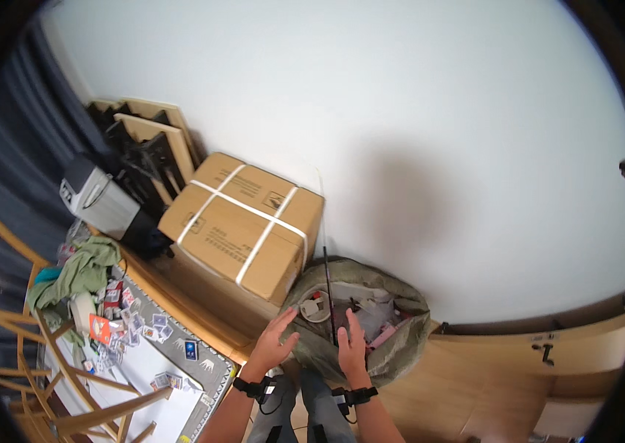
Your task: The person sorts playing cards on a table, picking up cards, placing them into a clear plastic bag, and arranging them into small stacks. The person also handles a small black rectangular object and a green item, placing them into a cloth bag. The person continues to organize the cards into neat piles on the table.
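Observation:
Both of my hands are raised over the near rim of a large green woven sack (406,354), palms turned towards each other. My left hand (274,344) is at the sack's left side, thumb apart from the fingers, holding nothing. My right hand (351,346) hovers over the sack's middle, also holding nothing, its fingers extended. Between them a slim dark rod (328,282) with a pale, thin tip rises out of the sack. Inside the sack are a white round tub (315,308), crumpled clear plastic (374,317) and a pink item (383,335).
A cardboard box (251,221) bound with white straps adjoins the sack's upper left. Further left, a table (207,339) bears scattered playing cards (160,324) and a green cloth (86,264). An upturned wooden chair (110,412) overlaps it. A wooden door (489,354) is on the right.

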`<state>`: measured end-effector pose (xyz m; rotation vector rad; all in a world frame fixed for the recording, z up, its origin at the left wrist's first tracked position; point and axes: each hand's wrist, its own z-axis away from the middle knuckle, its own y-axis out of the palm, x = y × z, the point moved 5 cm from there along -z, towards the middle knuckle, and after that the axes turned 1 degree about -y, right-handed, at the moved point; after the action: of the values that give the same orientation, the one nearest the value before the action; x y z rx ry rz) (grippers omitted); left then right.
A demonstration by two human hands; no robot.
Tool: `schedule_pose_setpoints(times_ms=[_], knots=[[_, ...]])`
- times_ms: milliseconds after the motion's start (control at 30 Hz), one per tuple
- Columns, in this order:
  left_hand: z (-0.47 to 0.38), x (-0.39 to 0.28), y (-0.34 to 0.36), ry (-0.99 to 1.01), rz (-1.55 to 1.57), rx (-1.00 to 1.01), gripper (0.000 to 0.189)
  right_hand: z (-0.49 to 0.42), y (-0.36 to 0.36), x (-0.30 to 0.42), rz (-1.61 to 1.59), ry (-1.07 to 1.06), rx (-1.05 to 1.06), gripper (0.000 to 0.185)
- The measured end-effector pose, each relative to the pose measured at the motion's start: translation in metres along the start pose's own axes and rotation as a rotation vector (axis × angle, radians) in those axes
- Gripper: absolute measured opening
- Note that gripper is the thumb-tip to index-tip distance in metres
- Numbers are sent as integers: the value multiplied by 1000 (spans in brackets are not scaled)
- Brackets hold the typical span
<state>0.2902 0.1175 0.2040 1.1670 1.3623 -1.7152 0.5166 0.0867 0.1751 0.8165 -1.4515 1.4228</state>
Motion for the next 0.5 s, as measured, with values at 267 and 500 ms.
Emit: schedule_pose_setpoints(times_ms=[267, 500], knots=[[79, -34, -68, -32, -214, -255, 59, 15, 43, 77, -27, -164, 272, 56], [161, -57, -139, -137, -384, -629, 62, 15, 74, 140, 0, -392, 495, 55]])
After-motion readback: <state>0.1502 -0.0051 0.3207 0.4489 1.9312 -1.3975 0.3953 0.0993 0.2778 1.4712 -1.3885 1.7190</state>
